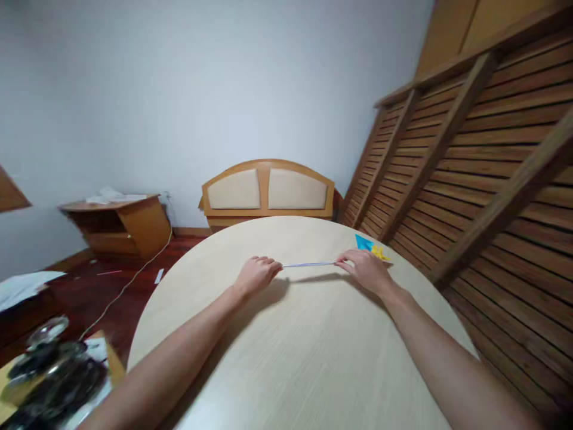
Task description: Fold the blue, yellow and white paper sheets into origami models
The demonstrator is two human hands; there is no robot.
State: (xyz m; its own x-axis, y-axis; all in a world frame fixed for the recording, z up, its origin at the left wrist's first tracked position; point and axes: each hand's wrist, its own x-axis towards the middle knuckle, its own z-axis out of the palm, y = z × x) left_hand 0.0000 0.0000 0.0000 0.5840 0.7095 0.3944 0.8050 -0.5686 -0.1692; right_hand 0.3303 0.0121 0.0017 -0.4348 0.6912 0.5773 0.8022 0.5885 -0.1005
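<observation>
Pale, round tabletop (290,358) directly before me, wood grain faintly visible. Thin whitish-blue strip (308,264) over its far half, stretched straight and nearly level between my two hands; its narrow shadow falls on the wood on my side of it, apart from the strip. Material cannot be told at this size. Left hand (259,275): fingers curled together, closed on the strip's left end; thumb mostly hidden. Right hand (364,269): thumb and fingertips pinched together on the right end, back of the hand turned up. Both forearms reach in from the near edge. Just beyond my right hand, partly covered by it, a flat blue piece (363,242) with a pointed corner and, beside it, a crinkled yellow piece (379,253). Past the table, a wooden headboard (264,188) with two cream panels stands before a plain wall (246,77). To the right, a large slatted wooden frame (425,173) stands slanted. To the left, a low desk (143,230) bears white papers (111,196); a pale cable (129,285) trails over dark red flooring (85,286). Lower left, dark, glossy clutter (62,388), blurred.
</observation>
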